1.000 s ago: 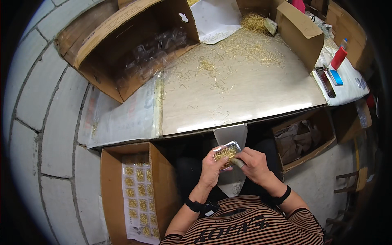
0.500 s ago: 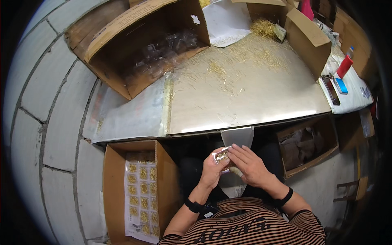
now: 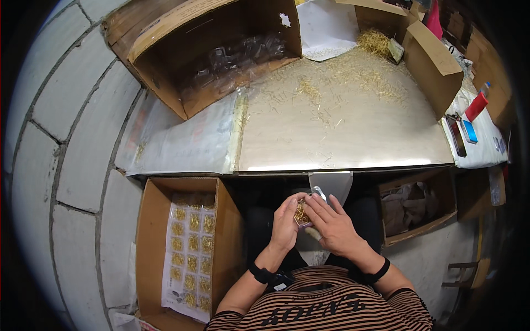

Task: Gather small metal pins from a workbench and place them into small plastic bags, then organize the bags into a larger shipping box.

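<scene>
We sit at a wide desk (image 3: 342, 138) strewn with small gold pins (image 3: 364, 77). At its far left lies a big open cardboard box (image 3: 204, 49) holding clear plastic cases. Near left, on the floor, a second box (image 3: 149, 243) holds a sheet of packed gold pins. Below the desk's near edge, our left hand (image 3: 286, 223) and right hand (image 3: 331, 223) meet around a small clear plastic case (image 3: 303, 212) of gold pins, fingers of both curled closed on it, the right hand's fingers lying over its top.
</scene>
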`<action>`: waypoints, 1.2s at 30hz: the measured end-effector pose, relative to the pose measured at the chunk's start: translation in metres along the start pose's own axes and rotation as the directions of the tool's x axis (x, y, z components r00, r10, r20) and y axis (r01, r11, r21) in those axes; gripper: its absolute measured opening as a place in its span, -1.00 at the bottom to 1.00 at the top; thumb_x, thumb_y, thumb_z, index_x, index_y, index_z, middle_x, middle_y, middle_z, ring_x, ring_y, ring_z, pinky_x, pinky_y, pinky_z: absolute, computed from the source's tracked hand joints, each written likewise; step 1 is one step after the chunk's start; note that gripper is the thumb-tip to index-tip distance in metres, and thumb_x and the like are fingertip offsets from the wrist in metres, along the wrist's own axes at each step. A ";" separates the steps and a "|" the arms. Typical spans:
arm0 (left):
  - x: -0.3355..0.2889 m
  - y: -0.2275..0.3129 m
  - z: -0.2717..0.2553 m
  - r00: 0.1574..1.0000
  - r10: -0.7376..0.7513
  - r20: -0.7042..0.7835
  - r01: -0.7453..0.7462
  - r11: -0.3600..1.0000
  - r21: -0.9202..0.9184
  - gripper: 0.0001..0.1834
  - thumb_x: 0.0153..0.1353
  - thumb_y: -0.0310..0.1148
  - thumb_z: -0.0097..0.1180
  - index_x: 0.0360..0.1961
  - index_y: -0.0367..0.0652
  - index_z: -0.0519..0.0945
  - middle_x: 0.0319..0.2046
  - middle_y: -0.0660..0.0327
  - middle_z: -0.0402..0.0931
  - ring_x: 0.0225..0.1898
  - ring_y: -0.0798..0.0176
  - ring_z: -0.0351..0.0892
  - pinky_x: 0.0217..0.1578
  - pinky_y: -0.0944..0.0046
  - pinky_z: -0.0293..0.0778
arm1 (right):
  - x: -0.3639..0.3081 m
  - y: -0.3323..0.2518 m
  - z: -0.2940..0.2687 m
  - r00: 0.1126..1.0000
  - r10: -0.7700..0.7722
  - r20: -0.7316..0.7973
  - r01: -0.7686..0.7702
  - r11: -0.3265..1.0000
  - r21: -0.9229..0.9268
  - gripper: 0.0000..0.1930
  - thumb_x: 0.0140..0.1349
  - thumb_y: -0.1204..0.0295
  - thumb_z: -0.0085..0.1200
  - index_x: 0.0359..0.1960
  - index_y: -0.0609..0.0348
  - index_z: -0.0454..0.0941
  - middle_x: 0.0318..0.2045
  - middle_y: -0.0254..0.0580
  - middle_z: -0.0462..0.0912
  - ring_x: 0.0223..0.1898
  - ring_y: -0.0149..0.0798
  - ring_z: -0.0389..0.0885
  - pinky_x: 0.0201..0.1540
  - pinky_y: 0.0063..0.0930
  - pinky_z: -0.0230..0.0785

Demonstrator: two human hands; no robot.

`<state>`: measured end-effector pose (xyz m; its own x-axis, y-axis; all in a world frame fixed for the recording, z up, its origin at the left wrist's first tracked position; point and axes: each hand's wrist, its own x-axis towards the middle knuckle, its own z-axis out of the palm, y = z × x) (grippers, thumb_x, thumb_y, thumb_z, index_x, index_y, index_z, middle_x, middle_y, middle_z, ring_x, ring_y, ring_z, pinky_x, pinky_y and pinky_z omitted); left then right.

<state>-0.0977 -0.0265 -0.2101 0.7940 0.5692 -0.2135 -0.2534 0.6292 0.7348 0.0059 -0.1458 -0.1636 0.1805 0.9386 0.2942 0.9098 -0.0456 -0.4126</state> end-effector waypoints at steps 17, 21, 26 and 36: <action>-0.003 -0.005 0.005 0.962 0.157 -0.222 -0.141 0.986 0.084 -0.70 0.40 -0.30 -0.17 -0.05 -0.32 0.47 -0.20 0.19 0.52 -0.20 0.42 0.53 -0.17 0.43 0.49 | 0.015 -0.012 0.001 0.992 -0.071 0.101 0.066 0.996 0.055 -0.29 0.00 0.42 0.21 0.24 0.19 0.23 0.22 0.10 0.29 0.30 0.01 0.20 0.32 -0.08 0.00; 0.000 -0.004 0.006 0.975 0.153 -0.159 -0.156 0.988 -0.005 -0.68 0.41 -0.28 -0.19 -0.04 -0.32 0.46 -0.18 0.15 0.52 -0.19 0.39 0.55 -0.17 0.40 0.52 | 0.015 -0.007 -0.003 0.999 -0.027 -0.040 0.033 0.988 0.149 -0.38 0.07 0.43 0.16 0.21 0.26 0.26 0.22 0.09 0.30 0.28 0.02 0.25 0.28 -0.09 0.09; -0.007 0.030 0.002 0.967 0.086 -0.239 -0.088 0.996 0.004 -0.65 0.39 -0.21 -0.19 -0.03 -0.26 0.45 -0.24 0.10 0.56 -0.34 0.26 0.64 -0.58 0.33 0.64 | 0.014 -0.001 -0.013 0.933 0.089 -0.350 0.021 0.954 0.298 -0.59 0.15 0.55 0.05 0.08 0.29 0.41 0.05 0.09 0.49 0.12 0.08 0.45 0.14 -0.23 0.32; -0.131 0.200 -0.130 0.764 0.411 -0.497 -0.223 0.892 0.394 -0.73 0.34 -0.20 -0.07 -0.12 -0.17 0.50 -0.26 0.23 0.56 -0.31 0.32 0.62 -0.49 0.28 0.62 | 0.018 0.001 0.013 0.958 0.193 -0.212 -0.056 0.852 0.521 -0.50 0.00 0.79 -0.24 0.03 0.31 0.44 -0.08 -0.01 0.55 -0.07 -0.15 0.58 0.07 -0.38 0.36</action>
<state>-0.3247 0.0935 -0.1190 0.2278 0.9567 -0.1814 -0.1850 0.2255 0.9565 0.0054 -0.1248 -0.1706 0.4275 0.8180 0.3850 0.5700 0.0867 -0.8170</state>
